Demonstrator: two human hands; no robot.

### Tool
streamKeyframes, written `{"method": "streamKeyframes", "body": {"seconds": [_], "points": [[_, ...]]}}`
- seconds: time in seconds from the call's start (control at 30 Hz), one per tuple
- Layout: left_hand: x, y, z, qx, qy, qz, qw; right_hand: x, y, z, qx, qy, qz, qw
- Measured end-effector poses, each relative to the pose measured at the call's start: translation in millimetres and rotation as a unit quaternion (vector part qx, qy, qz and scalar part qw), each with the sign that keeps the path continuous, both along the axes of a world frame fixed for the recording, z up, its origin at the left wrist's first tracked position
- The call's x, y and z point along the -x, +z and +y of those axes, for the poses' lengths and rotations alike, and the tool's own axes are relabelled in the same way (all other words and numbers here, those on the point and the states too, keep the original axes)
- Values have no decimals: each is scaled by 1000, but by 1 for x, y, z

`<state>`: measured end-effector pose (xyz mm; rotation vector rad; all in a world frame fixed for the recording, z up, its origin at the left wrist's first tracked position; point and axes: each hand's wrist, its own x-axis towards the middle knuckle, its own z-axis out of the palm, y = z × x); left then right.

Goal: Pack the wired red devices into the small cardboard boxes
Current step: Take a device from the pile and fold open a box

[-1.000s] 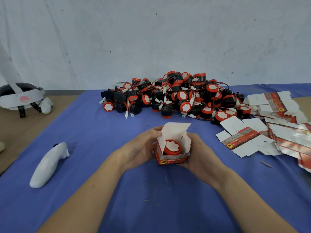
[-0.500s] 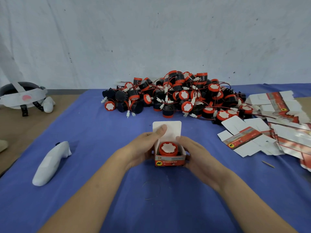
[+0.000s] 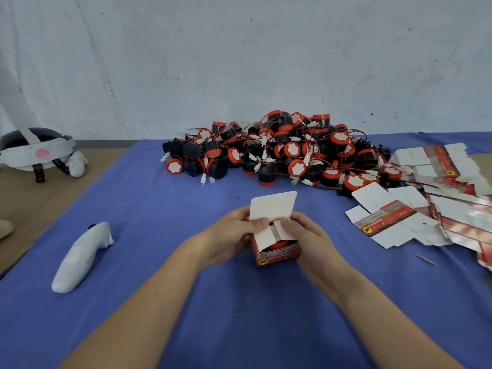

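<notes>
A small red and white cardboard box (image 3: 277,253) stands on the blue cloth in the middle, with a red device (image 3: 277,245) inside it, mostly covered. My left hand (image 3: 229,239) holds the box's left side, its thumb pressing the left side flap down. My right hand (image 3: 308,235) holds the right side, its thumb pressing the right side flap inward. The big white lid flap (image 3: 273,205) stands upright behind them. A heap of black and red wired devices (image 3: 279,150) lies farther back.
Flat unfolded boxes (image 3: 439,209) are spread at the right. A white controller (image 3: 82,257) lies on the cloth at the left, and a headset (image 3: 34,150) sits on the brown table beyond. A thin wire loop (image 3: 239,299) lies in front of the box.
Both side flaps have been folded in over the red device, which was in plain sight before. The thumbs moved onto the flaps.
</notes>
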<state>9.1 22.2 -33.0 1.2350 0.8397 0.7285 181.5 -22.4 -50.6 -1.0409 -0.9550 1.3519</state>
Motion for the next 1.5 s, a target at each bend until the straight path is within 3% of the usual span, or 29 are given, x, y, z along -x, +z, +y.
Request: {"method": "streamKeyframes", "body": {"seconds": [0.13, 0.27, 0.47, 0.67, 0.87, 1.0, 1.1, 1.3, 1.5], "points": [[-1, 4, -1, 19, -42, -7, 999, -3, 2, 1, -11, -28, 43, 999], [-6, -1, -1, -14, 3, 24, 1000, -8, 3, 1, -7, 8, 52, 999], [-6, -9, -2, 26, 39, -20, 999, -11, 1, 0, 11, 59, 65, 996], [-7, -6, -2, 41, 35, -54, 997, -10, 1, 0, -10, 9, 6, 1000], [-7, 6, -3, 63, -17, -88, 994, -13, 7, 2, 21, -5, 116, 993], [-15, 7, -6, 26, 7, -26, 999, -17, 7, 1, 32, 31, 157, 987], [-19, 0, -5, -11, 24, 13, 1000, -16, 6, -1, 28, 50, 111, 992], [-20, -4, -8, -54, 75, -46, 995, -11, 3, 0, -33, -3, 38, 999], [-19, -15, -16, -87, 66, -24, 994, -16, -4, 1, -63, -17, -89, 994]]}}
